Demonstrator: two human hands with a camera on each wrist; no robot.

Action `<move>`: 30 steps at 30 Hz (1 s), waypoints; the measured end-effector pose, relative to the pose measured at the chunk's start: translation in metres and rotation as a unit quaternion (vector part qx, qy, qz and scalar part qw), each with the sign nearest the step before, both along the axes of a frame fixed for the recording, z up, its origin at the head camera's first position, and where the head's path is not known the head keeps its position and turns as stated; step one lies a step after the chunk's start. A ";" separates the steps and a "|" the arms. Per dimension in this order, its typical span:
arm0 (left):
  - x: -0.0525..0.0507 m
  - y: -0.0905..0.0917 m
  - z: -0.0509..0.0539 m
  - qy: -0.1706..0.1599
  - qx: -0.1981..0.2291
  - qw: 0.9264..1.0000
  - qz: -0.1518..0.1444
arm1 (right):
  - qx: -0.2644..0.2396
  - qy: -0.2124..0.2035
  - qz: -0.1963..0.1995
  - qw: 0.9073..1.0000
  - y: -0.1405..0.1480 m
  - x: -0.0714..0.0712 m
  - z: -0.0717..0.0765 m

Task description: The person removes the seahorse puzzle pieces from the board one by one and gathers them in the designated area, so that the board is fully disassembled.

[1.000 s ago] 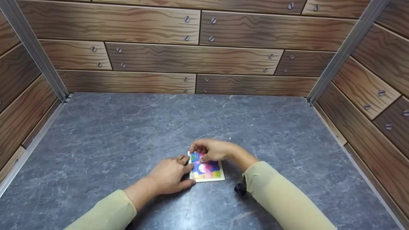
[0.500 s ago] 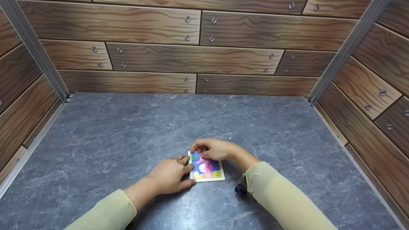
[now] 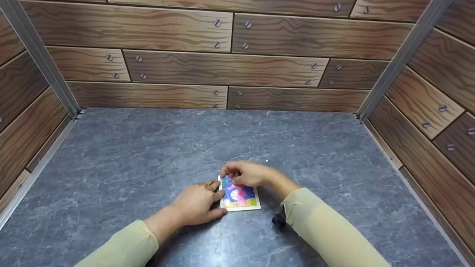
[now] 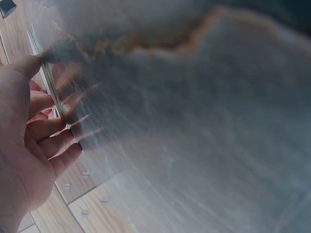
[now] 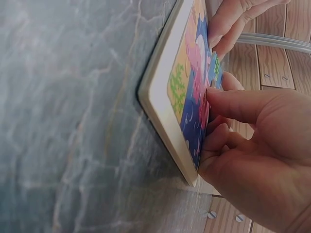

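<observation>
A small jigsaw puzzle board (image 3: 243,208) with a cream frame and a pink, blue and yellow picture lies flat in front of me. My left hand (image 3: 196,203) rests at its left side in the head view, thumb by the near corner and a fairly straight finger on the picture. Bent over the far end, my right hand (image 3: 250,173) pinches a blue puzzle piece with green marks (image 5: 215,70) between thumb and fingers. That piece stands slightly tilted above the picture in the right wrist view. My fingers hide part of the board's far edge.
The board lies on a grey marbled tabletop (image 3: 167,144). Wood-patterned panels (image 3: 178,68) stand at the back and both sides, with metal posts (image 3: 404,55) in the corners. A small black object (image 3: 279,219) sits at my right cuff.
The right thumb has shifted slightly up over the picture since a second ago. My left hand and the board stay in place.
</observation>
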State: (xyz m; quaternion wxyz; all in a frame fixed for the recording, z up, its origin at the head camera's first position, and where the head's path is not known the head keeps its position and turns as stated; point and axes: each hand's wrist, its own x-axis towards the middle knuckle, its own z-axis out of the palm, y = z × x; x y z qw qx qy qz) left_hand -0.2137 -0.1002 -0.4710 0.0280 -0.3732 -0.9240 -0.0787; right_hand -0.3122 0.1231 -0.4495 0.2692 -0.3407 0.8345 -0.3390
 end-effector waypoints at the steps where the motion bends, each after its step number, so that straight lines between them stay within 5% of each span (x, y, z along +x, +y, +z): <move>1: 0.000 0.000 0.000 0.000 0.000 1.000 0.000 | 0.000 0.001 0.001 1.000 0.000 0.000 0.000; 17: 0.000 0.000 0.000 0.000 0.000 1.000 -0.004 | -0.038 -0.061 -0.030 0.997 0.005 0.001 -0.003; 30: 0.000 0.000 -0.002 0.013 0.005 1.000 -0.007 | -0.051 -0.031 -0.028 0.998 0.009 0.000 -0.007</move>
